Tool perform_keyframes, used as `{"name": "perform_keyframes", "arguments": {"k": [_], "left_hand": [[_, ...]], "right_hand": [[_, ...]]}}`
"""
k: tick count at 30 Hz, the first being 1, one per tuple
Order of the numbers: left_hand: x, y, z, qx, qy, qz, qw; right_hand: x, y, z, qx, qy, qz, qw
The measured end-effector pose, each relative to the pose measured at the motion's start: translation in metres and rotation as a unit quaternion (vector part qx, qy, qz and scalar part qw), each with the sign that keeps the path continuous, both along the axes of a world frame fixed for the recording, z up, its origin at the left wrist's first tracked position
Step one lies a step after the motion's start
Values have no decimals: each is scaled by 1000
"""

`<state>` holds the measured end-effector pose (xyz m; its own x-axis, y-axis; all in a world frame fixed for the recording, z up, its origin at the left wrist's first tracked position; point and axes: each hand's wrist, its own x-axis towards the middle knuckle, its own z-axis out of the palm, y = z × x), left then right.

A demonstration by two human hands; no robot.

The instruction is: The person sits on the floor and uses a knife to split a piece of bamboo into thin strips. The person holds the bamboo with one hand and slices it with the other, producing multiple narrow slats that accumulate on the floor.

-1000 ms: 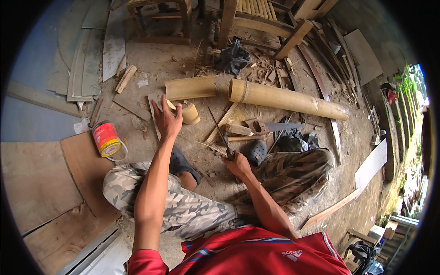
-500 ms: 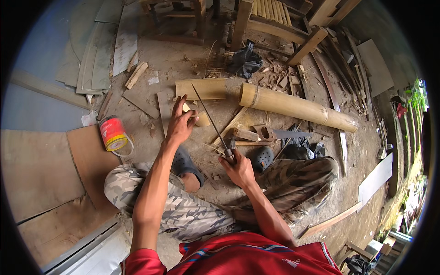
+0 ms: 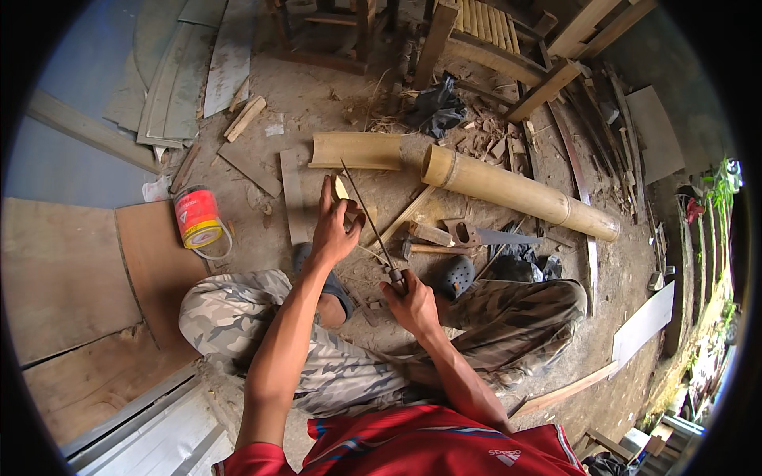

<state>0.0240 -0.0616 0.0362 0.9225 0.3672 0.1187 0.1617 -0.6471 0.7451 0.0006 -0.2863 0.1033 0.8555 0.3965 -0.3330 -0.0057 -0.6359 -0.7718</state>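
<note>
My right hand (image 3: 413,305) is wrapped round the handle of a long-bladed knife (image 3: 369,214). Its narrow dark blade slants up and left, away from me. Just left of the blade, my left hand (image 3: 337,230) grips a short bamboo piece (image 3: 342,189). The pale inner face shows beyond the fingers; the rest is covered by the hand. A split bamboo half (image 3: 357,151) lies on the ground past the blade tip, hollow side up. To its right rests a long bamboo pole (image 3: 516,186).
A handsaw (image 3: 496,236), a hammer (image 3: 436,249) and a wood block (image 3: 431,232) lie by my right shoe (image 3: 456,276). On the left stands a red and yellow can (image 3: 198,218). Wooden furniture (image 3: 484,55), a black plastic bag (image 3: 440,107) and scraps are at the back.
The bamboo piece has turned in my left hand, so less of its curved side shows. My right hand keeps its hold on the knife. The whole view has shifted slightly.
</note>
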Motion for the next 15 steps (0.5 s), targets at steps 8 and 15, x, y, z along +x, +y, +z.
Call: {"name": "perform_keyframes", "arguments": {"k": [8,15], "left_hand": [[3,-13,2,9,38,25,999],[3,-12,-14,66,0,16,998]], "right_hand": [[-7,-6,-11,2,-6,-13,1000],[-9,-5,-13,-28,-6,-5,1000]]}}
